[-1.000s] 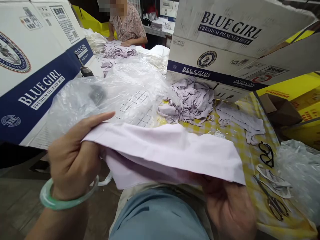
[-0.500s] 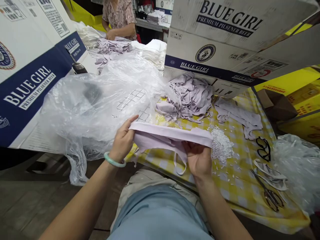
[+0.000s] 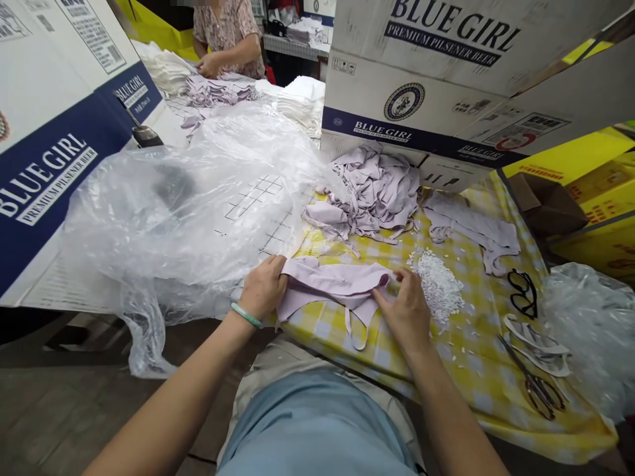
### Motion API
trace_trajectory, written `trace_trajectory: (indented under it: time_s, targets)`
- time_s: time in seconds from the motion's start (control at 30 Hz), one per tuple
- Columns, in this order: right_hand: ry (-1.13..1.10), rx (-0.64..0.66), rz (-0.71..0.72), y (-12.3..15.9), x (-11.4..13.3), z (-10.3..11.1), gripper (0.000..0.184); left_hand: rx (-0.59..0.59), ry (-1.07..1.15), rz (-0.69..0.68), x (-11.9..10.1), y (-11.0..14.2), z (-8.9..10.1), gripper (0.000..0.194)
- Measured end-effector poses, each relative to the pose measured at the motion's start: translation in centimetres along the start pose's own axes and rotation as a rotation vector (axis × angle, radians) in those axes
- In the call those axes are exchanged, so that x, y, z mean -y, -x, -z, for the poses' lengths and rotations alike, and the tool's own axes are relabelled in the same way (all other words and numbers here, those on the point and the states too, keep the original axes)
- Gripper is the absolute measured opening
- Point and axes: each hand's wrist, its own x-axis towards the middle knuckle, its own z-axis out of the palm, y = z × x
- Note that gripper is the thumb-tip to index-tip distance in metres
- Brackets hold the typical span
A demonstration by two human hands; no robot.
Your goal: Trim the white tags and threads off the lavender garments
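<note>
Both hands pinch a lilac garment piece (image 3: 333, 285) flat on the yellow checked tablecloth (image 3: 476, 370), left hand (image 3: 262, 289) clamping its left end, right hand (image 3: 407, 311) its right end beside the white scrap pile (image 3: 436, 284), evidently to spread it smooth.

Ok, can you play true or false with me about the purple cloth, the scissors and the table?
1. Both hands, the left hand and the right hand, hold the lilac cloth on the table. True.
2. The scissors are in the right hand. False: they lie on the yellow checked tablecloth, apart from it.
3. A green bangle is on the left wrist. True.
4. The tablecloth is red. False: it is yellow and white.
5. A clear plastic bag lies left of the cloth. True.
</note>
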Motion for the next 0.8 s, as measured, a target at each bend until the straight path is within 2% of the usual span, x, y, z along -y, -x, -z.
trace_trajectory:
  time_s: [0.03, 0.07, 0.13, 0.17, 0.27, 0.3, 0.33, 0.4, 0.47, 0.53, 0.6, 0.67, 0.73, 0.8]
  targets:
    - [0.018, -0.006, 0.037, -0.6, -0.4, -0.4, 0.043, -0.002, 0.01, -0.003, -0.1, -0.1, 0.0, 0.022]
    - [0.025, 0.012, 0.072, -1.1, -0.6, -0.6, 0.038, 0.0, 0.021, -0.009, -0.1, -0.2, 0.3, 0.024]
    - [-0.001, 0.04, 0.122, -2.1, -0.7, -0.1, 0.014, -0.036, 0.069, -0.014, -0.4, 0.3, 1.5, 0.031]
    - [-0.028, 0.013, 0.14, -2.3, -0.6, 0.8, 0.004, -0.092, 0.099, -0.011, -0.5, 0.9, 2.7, 0.035]
    - [-0.084, -0.225, 0.174, -1.5, 0.1, 4.6, 0.023, -0.357, 0.159, 0.017, -0.9, 3.8, 7.4, 0.051]
    - [-0.093, -0.288, 0.181, -0.8, 0.4, 5.9, 0.026, -0.386, 0.163, 0.014, -0.9, 4.8, 9.0, 0.053]
    - [-0.111, -0.301, 0.18, 0.1, 0.6, 6.8, 0.026, -0.302, 0.199, 0.004, -0.8, 5.7, 10.2, 0.054]
    - [-0.184, -0.173, 0.171, 1.9, 1.3, 7.3, 0.02, -0.113, 0.285, -0.025, -0.5, 6.8, 11.6, 0.048]
    - [-0.276, 0.061, 0.179, 3.1, 2.3, 6.0, 0.008, 0.033, 0.348, -0.035, -0.1, 6.9, 11.2, 0.044]
    - [-0.343, 0.214, 0.209, 3.3, 3.9, 3.5, 0.013, 0.066, 0.359, -0.018, 0.2, 6.3, 10.0, 0.045]
    - [-0.351, 0.242, 0.249, 2.2, 5.9, 0.4, 0.025, 0.029, 0.346, 0.026, 0.2, 5.6, 8.8, 0.047]
    - [-0.262, 0.273, 0.307, 0.2, 7.7, -2.4, 0.038, -0.037, 0.333, 0.071, 0.0, 5.1, 8.4, 0.048]
    - [-0.132, 0.335, 0.339, -2.1, 9.0, -4.2, 0.03, -0.117, 0.321, 0.123, -0.3, 4.9, 9.1, 0.05]
    - [-0.06, 0.364, 0.348, -3.6, 9.6, -4.3, 0.01, -0.197, 0.305, 0.162, -0.6, 5.4, 10.6, 0.05]
